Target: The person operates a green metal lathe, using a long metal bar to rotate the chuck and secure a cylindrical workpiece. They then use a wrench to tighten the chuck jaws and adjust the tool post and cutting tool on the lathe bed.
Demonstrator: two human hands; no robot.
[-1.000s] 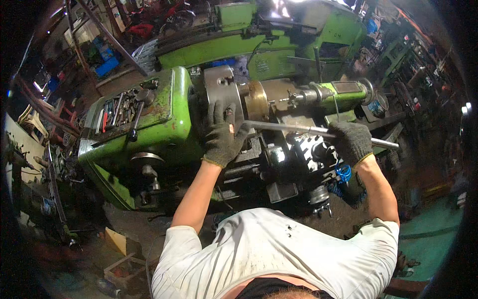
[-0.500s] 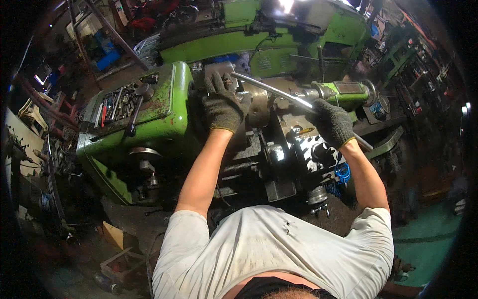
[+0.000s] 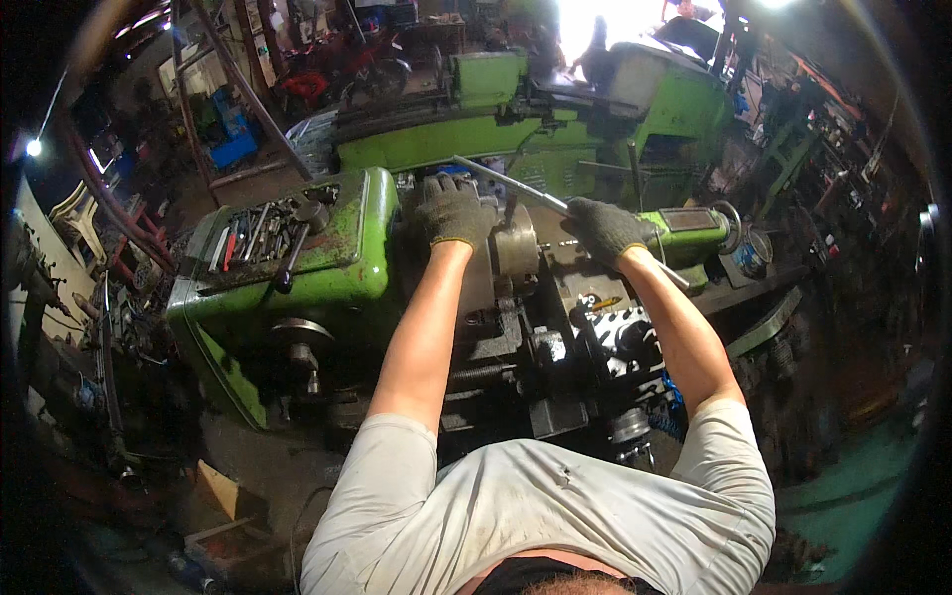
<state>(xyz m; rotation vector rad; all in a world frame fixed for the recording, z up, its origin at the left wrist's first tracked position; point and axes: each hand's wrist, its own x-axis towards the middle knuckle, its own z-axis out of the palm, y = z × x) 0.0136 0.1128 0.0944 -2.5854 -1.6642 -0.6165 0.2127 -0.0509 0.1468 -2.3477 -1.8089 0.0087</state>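
My left hand (image 3: pixel 453 212), in a dark work glove, is on the round metal chuck (image 3: pixel 515 246) of a green lathe (image 3: pixel 332 233). Its fingers bend over the far top side of the chuck, and their tips are partly hidden. In my right hand (image 3: pixel 605 233), gloved alike, is a long silvery metal bar (image 3: pixel 526 190). The bar slants from above the chuck down to the right, over the lathe bed, and its lower end sticks out past my wrist. Between chuck and tailstock (image 3: pixel 688 226) a thin bit (image 3: pixel 563 243) points at the chuck.
Loose wrenches and tools (image 3: pixel 260 236) lie on the headstock top, beside a lever (image 3: pixel 292 263). The tool carriage (image 3: pixel 627 337) stands below my right forearm. Behind is a second green machine (image 3: pixel 446 144). A wooden box (image 3: pixel 228 535) sits on the floor at lower left.
The view has tilted up, showing more background. My left hand's fingers, spread before, are now bent over the chuck. My right hand has moved left with the bar, closer to the chuck.
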